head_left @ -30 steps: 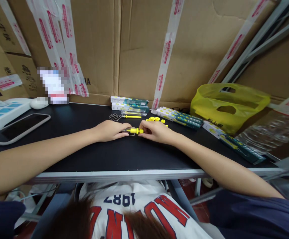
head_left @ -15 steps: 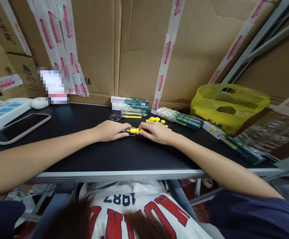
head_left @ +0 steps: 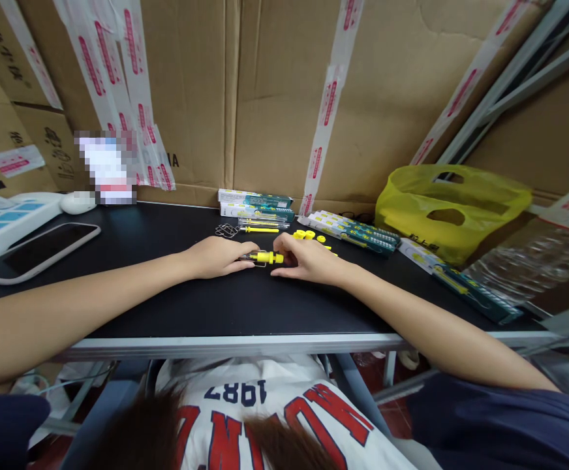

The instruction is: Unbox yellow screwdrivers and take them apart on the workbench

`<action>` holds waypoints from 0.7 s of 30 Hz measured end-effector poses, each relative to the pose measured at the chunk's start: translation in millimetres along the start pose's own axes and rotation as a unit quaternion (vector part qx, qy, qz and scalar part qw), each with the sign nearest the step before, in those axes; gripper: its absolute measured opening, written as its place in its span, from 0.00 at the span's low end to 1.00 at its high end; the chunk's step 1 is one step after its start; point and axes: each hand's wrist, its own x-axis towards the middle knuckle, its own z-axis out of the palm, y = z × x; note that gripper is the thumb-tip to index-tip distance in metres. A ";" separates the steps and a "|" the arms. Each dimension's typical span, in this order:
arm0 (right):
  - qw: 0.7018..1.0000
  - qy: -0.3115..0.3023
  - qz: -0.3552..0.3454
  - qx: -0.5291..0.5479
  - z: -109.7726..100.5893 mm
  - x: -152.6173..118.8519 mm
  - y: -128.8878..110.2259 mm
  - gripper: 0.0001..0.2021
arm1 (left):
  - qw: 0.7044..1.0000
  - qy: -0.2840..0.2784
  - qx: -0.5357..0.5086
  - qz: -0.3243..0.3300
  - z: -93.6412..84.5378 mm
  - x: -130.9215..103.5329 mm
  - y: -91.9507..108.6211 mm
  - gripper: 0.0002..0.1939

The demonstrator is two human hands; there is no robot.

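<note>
My left hand pinches a yellow-and-metal wire tool by its metal end. The yellow end of the tool points right and ends in a stepped knob. My right hand is curved around that tip with thumb and fingers apart; whether a fingertip touches it I cannot tell. Behind my hands lies a similar tool with a yellow shaft and a looped wire head. Several small yellow plastic parts lie behind my right hand, which partly hides them.
Stacked slim boxes and thin clear-and-metal rods sit at the back. More boxes lie to the right, beside a yellow plastic bag and a clear wrapped pack. A phone and a power strip are at left.
My right thumb and fingers have spread apart from the tool's yellow end, and more of its knob shows. My left hand has stayed in place with its hold.
</note>
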 end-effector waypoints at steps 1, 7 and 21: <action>1.000 -0.006 0.005 -0.003 -0.4 0.2 0.1 0.16 | 1.000 0.000 0.000 -0.002 0.1 0.0 0.0 0.22; 0.998 -0.036 -0.014 -0.053 -0.7 1.9 3.2 0.17 | 1.000 0.005 -0.001 0.002 0.3 0.2 0.0 0.21; 1.000 -0.001 0.012 0.004 -0.5 -0.4 0.8 0.16 | 1.000 0.002 0.002 0.001 0.3 0.1 -0.4 0.22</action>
